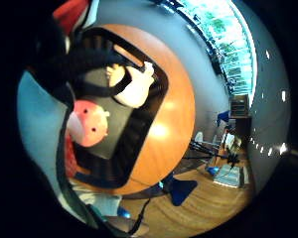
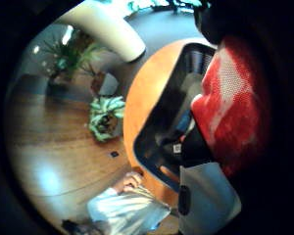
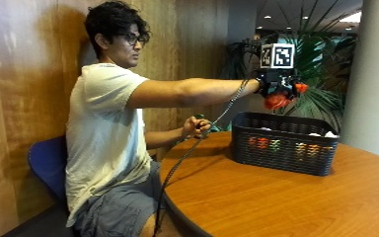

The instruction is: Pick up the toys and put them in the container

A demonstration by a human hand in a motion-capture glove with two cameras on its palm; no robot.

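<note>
One red toy [image 3: 276, 100] sits gripped in the gloved hand [image 3: 273, 85], held out at arm's length directly above the near end of the basket [image 3: 283, 144] on the counter [image 3: 255, 197], so the drop lies straight down.

Office lobby, wood-panelled wall [image 3: 18, 98], potted plants [image 3: 321, 74], big windows [image 1: 228, 44]

We've got a red-orange toy [image 3: 278, 100] up in the air at the upper right of the outside view, directly above the black slatted basket [image 3: 283, 148] on the round wooden table. Inside it we can see a pink round-faced toy [image 1: 89, 123] and a cream-colored one [image 1: 134, 89] lying beside it.
</note>
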